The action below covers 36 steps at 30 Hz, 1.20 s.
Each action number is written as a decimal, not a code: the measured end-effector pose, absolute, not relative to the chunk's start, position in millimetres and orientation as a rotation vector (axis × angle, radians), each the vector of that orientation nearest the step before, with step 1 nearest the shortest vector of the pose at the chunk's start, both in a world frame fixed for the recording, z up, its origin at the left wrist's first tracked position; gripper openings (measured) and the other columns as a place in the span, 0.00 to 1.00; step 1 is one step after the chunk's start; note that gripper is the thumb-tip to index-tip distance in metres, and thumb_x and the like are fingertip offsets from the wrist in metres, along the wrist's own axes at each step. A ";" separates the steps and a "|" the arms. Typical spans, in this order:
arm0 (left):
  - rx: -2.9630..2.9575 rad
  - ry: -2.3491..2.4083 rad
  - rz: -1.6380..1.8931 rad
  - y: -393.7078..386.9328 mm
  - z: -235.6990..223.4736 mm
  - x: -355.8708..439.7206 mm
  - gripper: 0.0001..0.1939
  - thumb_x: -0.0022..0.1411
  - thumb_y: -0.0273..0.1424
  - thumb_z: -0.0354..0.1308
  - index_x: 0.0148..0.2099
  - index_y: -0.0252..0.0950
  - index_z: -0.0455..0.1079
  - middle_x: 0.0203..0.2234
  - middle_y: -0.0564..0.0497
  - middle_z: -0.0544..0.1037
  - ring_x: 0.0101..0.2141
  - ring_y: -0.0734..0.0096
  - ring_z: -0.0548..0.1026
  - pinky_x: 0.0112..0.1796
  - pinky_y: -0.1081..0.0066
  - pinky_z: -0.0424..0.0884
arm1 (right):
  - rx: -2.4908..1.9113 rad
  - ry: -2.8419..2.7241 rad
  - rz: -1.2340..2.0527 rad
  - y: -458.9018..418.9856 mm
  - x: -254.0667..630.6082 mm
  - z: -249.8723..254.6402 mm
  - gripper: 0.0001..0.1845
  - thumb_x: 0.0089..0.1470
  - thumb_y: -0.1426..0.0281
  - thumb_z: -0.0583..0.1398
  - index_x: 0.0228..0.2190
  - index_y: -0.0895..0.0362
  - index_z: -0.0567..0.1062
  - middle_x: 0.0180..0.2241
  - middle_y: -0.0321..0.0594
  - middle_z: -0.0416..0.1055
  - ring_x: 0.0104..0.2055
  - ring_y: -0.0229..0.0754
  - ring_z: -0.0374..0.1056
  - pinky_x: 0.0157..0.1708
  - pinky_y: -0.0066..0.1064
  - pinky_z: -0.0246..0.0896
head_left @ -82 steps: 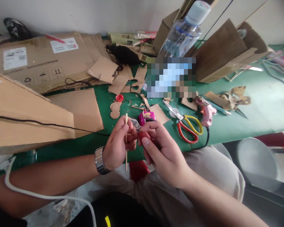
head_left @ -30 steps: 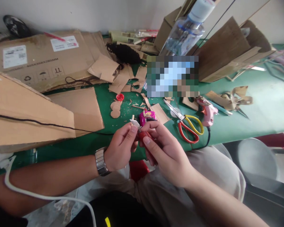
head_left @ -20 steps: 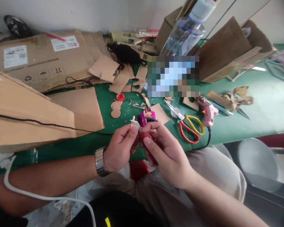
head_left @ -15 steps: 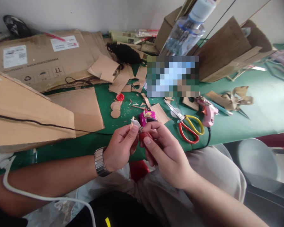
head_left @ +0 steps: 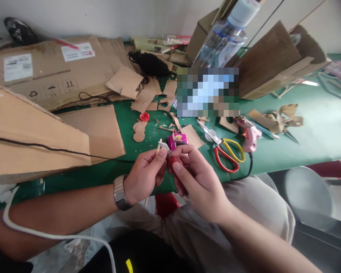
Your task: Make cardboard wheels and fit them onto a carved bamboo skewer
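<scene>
One thin wooden stick (head_left: 159,146) is held in the left hand (head_left: 143,172), above the near edge of the green table (head_left: 315,136). Its far end comes out just beyond the thumb, and its near end shows below the same hand; the fingers are closed around it. The right hand (head_left: 200,182) is closed on the red handle of a knife (head_left: 174,163). The pale blade points to the left and crosses the stick close to its far end, just beside the left thumb; how deep it cuts, I cannot tell. The two hands are near to each other, and a metal watch (head_left: 121,193) is on the left wrist.

Just beyond the knife lies a small magenta object (head_left: 177,141). To the right of it are opened scissors (head_left: 216,140) with one red and one yellow handle, and farther right a pink glue gun (head_left: 250,138). On the left side, small cardboard discs (head_left: 138,135) lie with a red cap (head_left: 144,116) at their far end. Many cardboard scraps (head_left: 144,99) are spread behind these things. Farther left rests a large flat carton (head_left: 45,72) with two white labels. At the far right side, a brown box (head_left: 268,60) leans near a clear bottle (head_left: 223,40) with white cap.
</scene>
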State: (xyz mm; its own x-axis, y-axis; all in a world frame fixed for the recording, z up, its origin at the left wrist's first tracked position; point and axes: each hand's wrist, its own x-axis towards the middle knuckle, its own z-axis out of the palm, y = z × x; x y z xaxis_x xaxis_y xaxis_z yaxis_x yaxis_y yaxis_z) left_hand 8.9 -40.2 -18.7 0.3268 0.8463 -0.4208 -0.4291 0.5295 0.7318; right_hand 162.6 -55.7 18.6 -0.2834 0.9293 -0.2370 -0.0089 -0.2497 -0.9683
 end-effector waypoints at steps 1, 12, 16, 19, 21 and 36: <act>0.548 0.894 0.892 -40.6 -19.9 9.3 0.31 0.62 0.58 0.67 0.28 0.36 0.64 0.17 0.62 0.55 0.17 0.84 0.50 0.17 0.79 0.49 | -1.209 -1.244 1.633 -55.6 161.8 18.0 0.05 0.75 0.63 0.56 0.48 0.50 0.67 0.29 0.26 0.65 0.19 0.29 0.60 0.17 0.22 0.53; 0.415 0.789 0.952 -38.0 -21.0 8.3 0.29 0.60 0.58 0.67 0.33 0.39 0.60 0.20 0.62 0.60 0.18 0.81 0.58 0.20 0.80 0.58 | -1.198 -1.270 1.672 -55.2 162.7 21.9 0.06 0.74 0.63 0.57 0.49 0.50 0.67 0.31 0.29 0.67 0.20 0.30 0.62 0.17 0.23 0.55; 0.388 0.775 0.978 -35.9 -21.8 8.9 0.27 0.62 0.54 0.66 0.33 0.39 0.58 0.20 0.61 0.59 0.19 0.80 0.58 0.20 0.80 0.57 | -1.192 -1.245 1.697 -53.5 164.5 26.9 0.07 0.72 0.66 0.58 0.50 0.50 0.69 0.34 0.31 0.68 0.22 0.30 0.63 0.19 0.24 0.57; 0.458 0.809 1.021 -35.0 -24.4 9.6 0.25 0.65 0.54 0.65 0.36 0.39 0.62 0.22 0.60 0.64 0.21 0.80 0.61 0.21 0.81 0.58 | -1.219 -1.282 1.647 -51.1 166.0 29.4 0.09 0.72 0.66 0.58 0.52 0.51 0.71 0.32 0.32 0.69 0.23 0.32 0.65 0.20 0.25 0.59; 0.490 0.822 1.013 -35.0 -25.6 9.4 0.25 0.66 0.55 0.64 0.37 0.39 0.63 0.23 0.59 0.67 0.21 0.80 0.61 0.20 0.81 0.57 | -1.239 -1.302 1.626 -49.8 166.9 29.8 0.10 0.73 0.64 0.57 0.52 0.52 0.71 0.30 0.32 0.69 0.23 0.33 0.65 0.20 0.26 0.59; 0.566 0.861 0.919 -39.1 -19.9 8.2 0.31 0.60 0.59 0.67 0.31 0.37 0.64 0.18 0.61 0.60 0.17 0.83 0.56 0.17 0.82 0.54 | -1.287 -1.506 1.488 -54.5 167.1 27.9 0.13 0.75 0.60 0.55 0.44 0.52 0.77 0.23 0.31 0.63 0.19 0.35 0.57 0.18 0.28 0.53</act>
State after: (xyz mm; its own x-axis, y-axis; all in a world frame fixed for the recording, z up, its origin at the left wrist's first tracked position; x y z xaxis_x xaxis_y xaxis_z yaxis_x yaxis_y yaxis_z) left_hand 8.2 -39.1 -19.9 0.3251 0.8611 -0.3909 -0.4469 0.5042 0.7390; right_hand 167.1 -54.5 27.9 -0.3053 0.9345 -0.1833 0.1940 -0.1274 -0.9727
